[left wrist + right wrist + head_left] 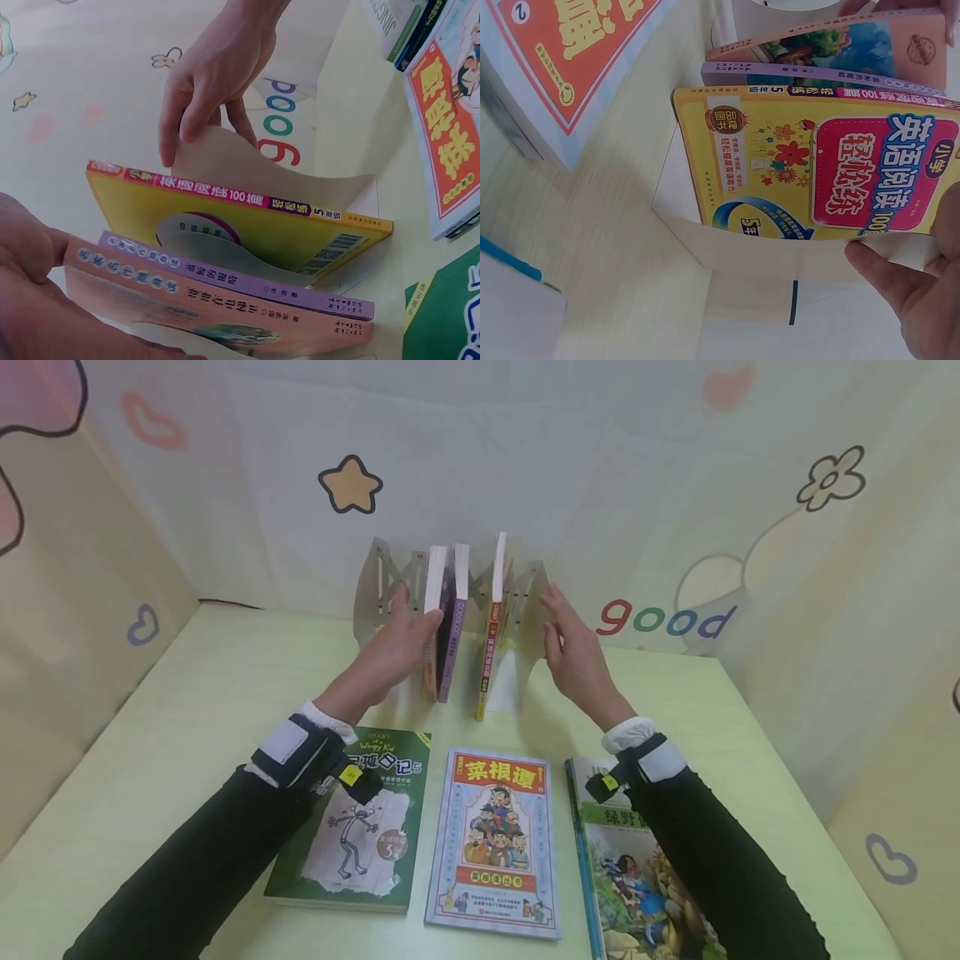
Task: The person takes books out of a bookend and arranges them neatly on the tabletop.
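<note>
A grey expandable bookend (367,597) with wavy side panels and slotted crossbars stands at the back of the table. Between its sides are an orange book (142,289), a purple book (225,271) beside it, and, across a gap, a yellow book (780,165) near the right panel. My left hand (390,652) is at the bookend's left part, its thumb against the orange book and its fingers extended; part of it is hidden. On the right, my right hand (581,664) touches the right panel (534,618) from outside with fairly straight fingers.
Nearer me lie a green book (360,852), a blue-bordered book with a red title band (493,843) and, partly under my right forearm, a stack with a picture-covered book (622,860) on top. A patterned cloth (480,460) hangs behind the table (187,710).
</note>
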A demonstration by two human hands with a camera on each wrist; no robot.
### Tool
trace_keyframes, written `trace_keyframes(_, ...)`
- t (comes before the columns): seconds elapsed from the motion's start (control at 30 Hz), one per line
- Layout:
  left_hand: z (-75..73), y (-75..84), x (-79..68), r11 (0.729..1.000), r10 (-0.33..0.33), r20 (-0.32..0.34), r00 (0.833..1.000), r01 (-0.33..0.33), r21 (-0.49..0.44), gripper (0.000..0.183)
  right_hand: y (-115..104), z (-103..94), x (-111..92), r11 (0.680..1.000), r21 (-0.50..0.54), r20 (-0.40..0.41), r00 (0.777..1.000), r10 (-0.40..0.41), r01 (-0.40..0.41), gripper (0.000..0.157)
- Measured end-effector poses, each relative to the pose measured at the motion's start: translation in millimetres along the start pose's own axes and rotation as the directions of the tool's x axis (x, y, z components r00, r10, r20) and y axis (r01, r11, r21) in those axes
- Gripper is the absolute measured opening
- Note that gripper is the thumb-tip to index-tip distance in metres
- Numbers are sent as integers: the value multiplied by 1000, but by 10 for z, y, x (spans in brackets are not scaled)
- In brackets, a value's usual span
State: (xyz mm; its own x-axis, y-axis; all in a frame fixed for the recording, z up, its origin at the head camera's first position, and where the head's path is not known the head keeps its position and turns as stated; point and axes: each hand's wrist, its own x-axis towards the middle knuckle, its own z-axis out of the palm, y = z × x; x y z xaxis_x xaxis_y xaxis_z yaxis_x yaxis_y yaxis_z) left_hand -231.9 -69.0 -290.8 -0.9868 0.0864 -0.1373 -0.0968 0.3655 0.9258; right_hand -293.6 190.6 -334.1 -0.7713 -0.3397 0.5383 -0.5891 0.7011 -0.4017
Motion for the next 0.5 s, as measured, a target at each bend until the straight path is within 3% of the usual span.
trace_keyframes(0.17,34,-30,-193,999,36,91,995,-37,9,75,1,3,-2,1000,10,0,1000,0,0,46)
trace_keyframes(0.3,72,-59,-362,994,98,130,987,-90,-66,67,-1,11,10,1000,2,9,1000,7,-7,47)
trace_keyframes(0.4,113,-98,-442,986,137,121,983,-125,-108,63,0,12,8,1000,-5,9,1000,16,-16,47)
trace_keyframes(0.5,163,-119,-513,988,146,60,987,-142,-63,61,1,8,2,1000,-1,8,1000,23,-23,46)
